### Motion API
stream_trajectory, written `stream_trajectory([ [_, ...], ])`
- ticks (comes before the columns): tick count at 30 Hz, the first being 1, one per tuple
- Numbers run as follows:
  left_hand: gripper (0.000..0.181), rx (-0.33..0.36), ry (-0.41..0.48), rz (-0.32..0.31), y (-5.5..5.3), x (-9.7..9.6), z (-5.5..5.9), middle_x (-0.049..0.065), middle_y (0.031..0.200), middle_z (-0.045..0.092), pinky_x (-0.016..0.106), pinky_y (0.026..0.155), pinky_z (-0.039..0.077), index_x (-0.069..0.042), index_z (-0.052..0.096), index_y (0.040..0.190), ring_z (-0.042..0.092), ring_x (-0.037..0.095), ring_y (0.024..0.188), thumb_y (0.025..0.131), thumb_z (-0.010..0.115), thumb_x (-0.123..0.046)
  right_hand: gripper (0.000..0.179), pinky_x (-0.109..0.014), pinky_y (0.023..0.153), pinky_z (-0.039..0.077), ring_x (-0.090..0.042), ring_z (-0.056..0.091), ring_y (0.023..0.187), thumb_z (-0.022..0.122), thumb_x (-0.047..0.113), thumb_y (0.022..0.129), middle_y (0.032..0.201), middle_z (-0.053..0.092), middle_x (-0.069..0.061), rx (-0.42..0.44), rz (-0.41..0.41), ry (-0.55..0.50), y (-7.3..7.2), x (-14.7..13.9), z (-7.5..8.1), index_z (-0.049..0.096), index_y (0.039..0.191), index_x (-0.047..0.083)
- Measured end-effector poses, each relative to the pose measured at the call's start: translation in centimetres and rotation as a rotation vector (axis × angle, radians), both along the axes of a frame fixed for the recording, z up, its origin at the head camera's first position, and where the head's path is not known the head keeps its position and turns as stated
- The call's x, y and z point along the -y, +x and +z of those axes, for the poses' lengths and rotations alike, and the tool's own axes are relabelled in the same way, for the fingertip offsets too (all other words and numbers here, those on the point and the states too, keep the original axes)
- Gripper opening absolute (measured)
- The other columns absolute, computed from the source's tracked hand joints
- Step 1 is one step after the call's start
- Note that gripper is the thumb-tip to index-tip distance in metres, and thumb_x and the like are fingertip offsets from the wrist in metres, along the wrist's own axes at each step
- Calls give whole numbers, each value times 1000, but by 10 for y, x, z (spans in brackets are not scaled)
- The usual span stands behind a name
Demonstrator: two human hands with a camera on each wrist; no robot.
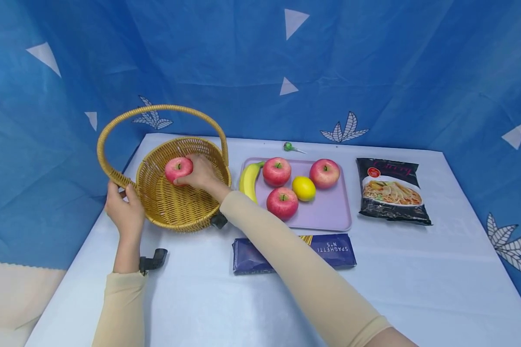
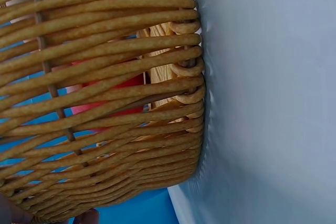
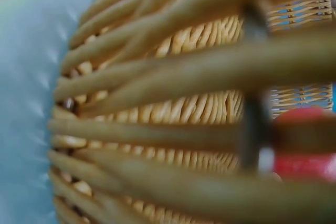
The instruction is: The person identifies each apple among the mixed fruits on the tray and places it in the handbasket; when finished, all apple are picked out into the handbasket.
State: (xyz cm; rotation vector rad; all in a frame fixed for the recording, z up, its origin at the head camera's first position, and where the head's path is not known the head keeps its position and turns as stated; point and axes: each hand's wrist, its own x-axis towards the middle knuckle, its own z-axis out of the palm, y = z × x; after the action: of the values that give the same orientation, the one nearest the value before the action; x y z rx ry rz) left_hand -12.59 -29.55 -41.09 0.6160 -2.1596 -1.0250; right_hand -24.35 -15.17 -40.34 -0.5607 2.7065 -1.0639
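Note:
A woven wicker basket (image 1: 180, 212) with a tall hooped handle stands at the table's left. My left hand (image 1: 125, 207) grips the base of its handle at the left rim. Inside the basket my right hand (image 1: 201, 172) holds a red apple (image 1: 178, 169), fingers and thumb around its right side, above the woven bottom. Through the weave in the left wrist view, the red of the apple (image 2: 118, 90) shows in strips. The basket wall (image 3: 173, 87) fills most of the right wrist view, with the apple (image 3: 304, 158) partly hidden behind it.
Right of the basket, a lilac tray (image 1: 321, 217) bears a banana (image 1: 248, 182), three red apples (image 1: 282, 203) and a lemon (image 1: 304, 188). A blue spaghetti pack (image 1: 334, 250) lies before it. A black curry noodle bag (image 1: 390, 190) lies farther right; a green lollipop (image 1: 288, 146) lies behind.

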Motion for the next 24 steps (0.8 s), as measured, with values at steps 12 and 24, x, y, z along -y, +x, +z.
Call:
stream_trajectory([
  [12, 35, 8, 15, 0, -1, -1, 1, 21, 128, 58, 50, 94, 43, -2, 52, 132, 56, 36, 115, 105, 41, -21, 70, -24, 106, 41, -16, 45, 132, 72, 43, 86, 138, 55, -2, -8, 101, 97, -1, 0, -2, 46, 143, 11],
  [24, 36, 15, 11, 9, -1, -1, 1, 20, 127, 59, 44, 89, 43, -4, 52, 133, 56, 33, 111, 105, 41, -23, 69, -25, 106, 41, -16, 44, 133, 69, 43, 89, 142, 53, 0, 5, 115, 108, 0, 0, -3, 42, 146, 14],
])
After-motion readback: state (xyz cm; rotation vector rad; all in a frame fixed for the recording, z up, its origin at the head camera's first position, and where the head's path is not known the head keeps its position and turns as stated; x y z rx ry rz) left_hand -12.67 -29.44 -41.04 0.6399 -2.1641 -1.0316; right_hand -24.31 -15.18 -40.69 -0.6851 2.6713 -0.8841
